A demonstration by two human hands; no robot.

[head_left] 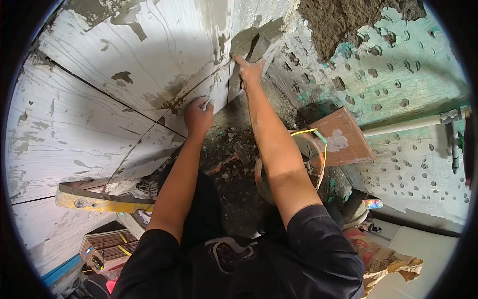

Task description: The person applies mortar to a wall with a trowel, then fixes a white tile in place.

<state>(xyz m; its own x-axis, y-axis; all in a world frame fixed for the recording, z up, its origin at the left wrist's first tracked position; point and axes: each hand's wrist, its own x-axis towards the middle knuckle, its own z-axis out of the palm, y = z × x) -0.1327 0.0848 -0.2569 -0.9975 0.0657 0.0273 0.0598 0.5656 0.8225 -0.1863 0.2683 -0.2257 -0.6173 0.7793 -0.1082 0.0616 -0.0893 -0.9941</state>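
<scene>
Large white marbled tiles [164,45], smeared with grey mortar, cover the wall on the left. My left hand [198,118] is at the lower part of these tiles, its fingers curled in; what they hold, if anything, is hidden. Farther up, at the corner, my right hand [251,74] reaches to a narrow strip beside the tile edge, index finger and thumb spread apart and its other fingers partly hidden. Just above that hand is a wet grey mortar patch [264,37] with a dark pointed shape in it that I cannot make out.
A bucket [257,174] stands below my right forearm, beside a brown tile [343,139]. A hammer-like tool [229,162] lies among rubble. At left is a yellow spirit level [104,202]. The green, pitted wall [383,74] carries a white pipe [403,124]. A torn paper bag [383,259] sits lower right.
</scene>
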